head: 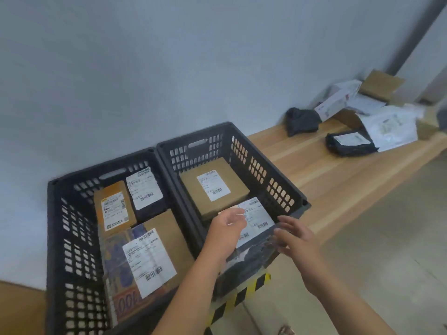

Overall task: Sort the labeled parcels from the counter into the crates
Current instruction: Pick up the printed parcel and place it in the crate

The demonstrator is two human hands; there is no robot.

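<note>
Two black slatted crates stand side by side on the counter. The left crate (pixel 52 213) holds several labeled parcels, among them a brown one (pixel 167 228) with a big white label. In the right crate (pixel 266 160) a brown box (pixel 232 180) lies at the back. A dark plastic-wrapped parcel (pixel 254 255) with a white label lies at its near end. My left hand (pixel 227 226) reaches into the right crate and its curled fingers pinch this parcel at the label's left edge. My right hand (pixel 295 235) has straight fingers against the parcel's right side, by the crate's near corner.
More parcels wait far right on the wooden counter (pixel 326 170): a crumpled black bag (pixel 301 120), a black parcel with a label (pixel 348 143), a white bag (pixel 391 126), a white box (pixel 338 100) and an open cardboard box (pixel 379 84). Yellow-black tape (pixel 242 293) marks the edge below the crates.
</note>
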